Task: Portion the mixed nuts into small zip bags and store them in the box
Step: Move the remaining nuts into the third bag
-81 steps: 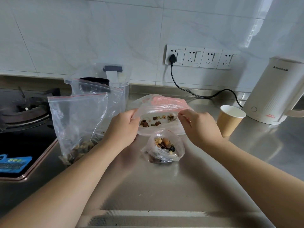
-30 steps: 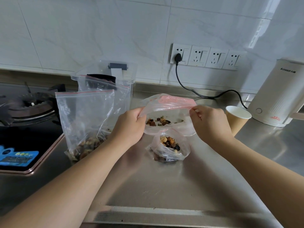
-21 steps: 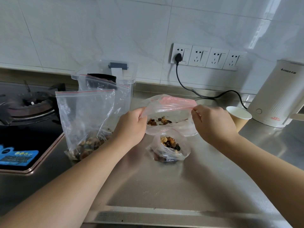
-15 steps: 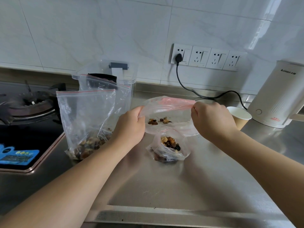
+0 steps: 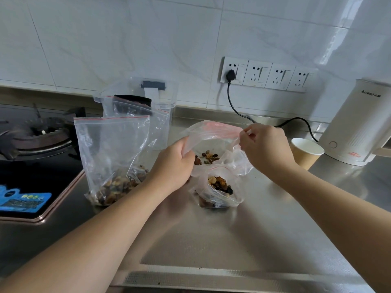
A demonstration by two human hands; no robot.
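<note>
A clear zip bag with a pink seal strip (image 5: 213, 132) hangs tilted above the steel counter, a few mixed nuts (image 5: 206, 158) lying in it. My left hand (image 5: 172, 164) grips its left edge and my right hand (image 5: 264, 148) pinches its right edge, holding the mouth apart. Just below it a small zip bag (image 5: 219, 190) sits open on the counter with nuts inside. To the left a larger zip bag (image 5: 112, 157) with nuts at its bottom leans against the clear plastic box (image 5: 167, 98), which stands by the wall.
A gas stove (image 5: 36, 153) takes up the left side. A paper cup (image 5: 305, 152) and a white kettle (image 5: 357, 123) stand at the right, with a black cord (image 5: 239, 112) running to the wall sockets. A ridged strip marks the counter's front edge (image 5: 211, 280).
Both hands kept hold of the pink-strip bag; its mouth has been pulled wider and tipped lower over the small bag. The nuts inside have shifted. Nothing else moved.
</note>
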